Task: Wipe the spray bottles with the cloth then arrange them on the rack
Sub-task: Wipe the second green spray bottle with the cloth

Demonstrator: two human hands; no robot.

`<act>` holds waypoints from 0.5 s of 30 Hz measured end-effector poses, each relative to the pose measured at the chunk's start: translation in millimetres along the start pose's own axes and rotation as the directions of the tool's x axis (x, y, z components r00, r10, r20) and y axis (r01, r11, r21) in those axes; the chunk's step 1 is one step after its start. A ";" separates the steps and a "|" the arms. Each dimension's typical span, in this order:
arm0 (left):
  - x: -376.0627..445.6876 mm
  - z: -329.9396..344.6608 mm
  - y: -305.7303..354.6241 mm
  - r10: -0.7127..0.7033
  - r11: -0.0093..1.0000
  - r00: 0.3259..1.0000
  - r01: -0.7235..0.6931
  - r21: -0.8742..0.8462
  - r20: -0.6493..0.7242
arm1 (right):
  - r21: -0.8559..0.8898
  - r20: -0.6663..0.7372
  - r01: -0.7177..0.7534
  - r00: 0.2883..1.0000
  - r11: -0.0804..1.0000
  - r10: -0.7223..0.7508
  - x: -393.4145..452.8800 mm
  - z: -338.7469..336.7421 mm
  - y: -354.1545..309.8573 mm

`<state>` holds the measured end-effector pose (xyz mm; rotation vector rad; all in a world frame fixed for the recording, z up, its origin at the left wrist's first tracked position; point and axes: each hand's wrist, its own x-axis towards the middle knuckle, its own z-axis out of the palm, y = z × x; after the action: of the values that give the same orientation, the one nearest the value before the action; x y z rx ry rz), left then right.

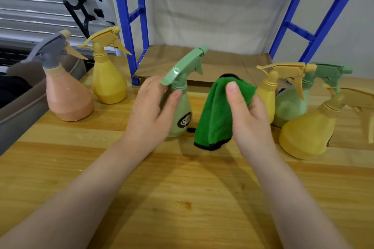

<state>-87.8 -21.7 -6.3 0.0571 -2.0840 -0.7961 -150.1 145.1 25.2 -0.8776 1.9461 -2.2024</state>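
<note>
Over the wooden worktop (182, 198), the left hand (149, 113) grips a green spray bottle (181, 95) while the right hand (249, 115) holds a green cloth (216, 119) beside it.

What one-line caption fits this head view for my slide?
Left hand grips a green bottle, right hand holds the cloth beside it; five bottles wait on the table.
</note>
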 end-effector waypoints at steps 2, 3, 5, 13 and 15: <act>-0.6 -1.4 -2.9 -0.062 0.983 0.997 0.068 -0.168 0.041 | -0.077 -0.071 0.093 0.993 0.993 -0.098 3.9 -5.4 4.3; -0.5 -2.3 -2.5 -0.074 0.965 0.995 0.090 -0.248 0.073 | -0.115 -0.083 0.133 0.986 0.984 -0.143 5.8 -8.5 6.2; 0.2 -3.9 -1.0 -0.075 0.912 0.987 0.126 -0.390 0.144 | -0.171 -0.083 0.192 0.974 0.966 -0.209 8.1 -12.6 7.3; -4.4 -2.5 5.3 0.010 0.900 0.932 0.150 -0.410 0.363 | -0.243 0.051 0.343 0.938 0.907 -0.342 7.4 -14.4 8.9; -3.4 -4.0 8.7 0.028 0.920 0.931 0.118 -0.374 0.363 | -0.250 0.075 0.382 0.924 0.890 -0.376 6.1 -13.0 10.0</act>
<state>-80.6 -15.7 -2.2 -0.2823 -2.2246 -1.3228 -164.2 152.1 17.7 -1.4284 2.2500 -2.1262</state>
